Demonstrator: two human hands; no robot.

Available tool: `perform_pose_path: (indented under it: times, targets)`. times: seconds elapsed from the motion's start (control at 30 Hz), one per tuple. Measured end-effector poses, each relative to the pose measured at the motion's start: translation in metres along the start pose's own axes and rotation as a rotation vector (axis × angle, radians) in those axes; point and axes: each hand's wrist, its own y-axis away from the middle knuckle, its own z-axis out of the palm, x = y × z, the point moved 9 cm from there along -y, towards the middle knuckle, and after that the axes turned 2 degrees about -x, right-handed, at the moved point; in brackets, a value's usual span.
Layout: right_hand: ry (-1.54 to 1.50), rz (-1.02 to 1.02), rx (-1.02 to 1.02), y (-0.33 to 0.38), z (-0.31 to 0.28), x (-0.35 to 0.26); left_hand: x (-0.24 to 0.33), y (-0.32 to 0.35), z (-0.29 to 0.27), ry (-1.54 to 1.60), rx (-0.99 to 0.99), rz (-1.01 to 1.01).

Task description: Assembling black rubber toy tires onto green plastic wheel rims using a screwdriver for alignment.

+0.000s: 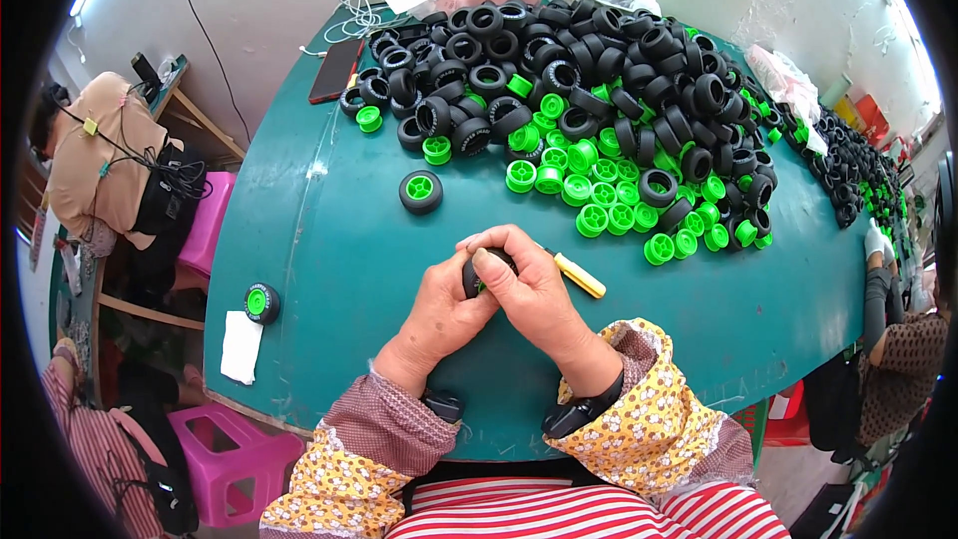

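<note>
Both hands are closed around a small black toy tire [471, 279] at the middle of the table, with a bit of green showing inside it. My left hand [439, 307] grips it from the left. My right hand [534, 297] wraps over its top and right side, thumb pressed on it. Just right of my right hand lies a tool with a yellow handle [581, 277]. A black tire fitted on a green rim [421, 192] rests farther off. Beyond my hands spread loose green rims [605, 170] and a big heap of black tires [599, 60].
Another green-centred wheel [261, 303] stands at the left beside a folded white tissue [241, 347]. A phone [336, 70] and white cables lie at the back left. Pink stools [235, 464] stand left of the green table [329, 240]. Other people sit at both sides.
</note>
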Motion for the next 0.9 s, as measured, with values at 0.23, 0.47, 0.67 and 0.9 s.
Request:
perform_pose_path:
  times: [0.23,0.47,0.67,0.9]
  targets:
    - [-0.180,0.204,-0.043,-0.002,-0.003,0.020,-0.004,-0.001,0.003,0.147,0.027,-0.116]
    - [0.008,0.037,0.009,-0.005,-0.006,0.012,-0.011,0.001,-0.013,0.262,0.146,-0.076]
    - [0.080,-0.023,-0.034,-0.005,-0.005,0.003,-0.010,0.001,0.003,0.472,-0.138,-0.228]
    - [-0.365,0.253,0.015,0.004,0.000,0.031,-0.005,0.001,0.006,0.227,-0.029,-0.125]
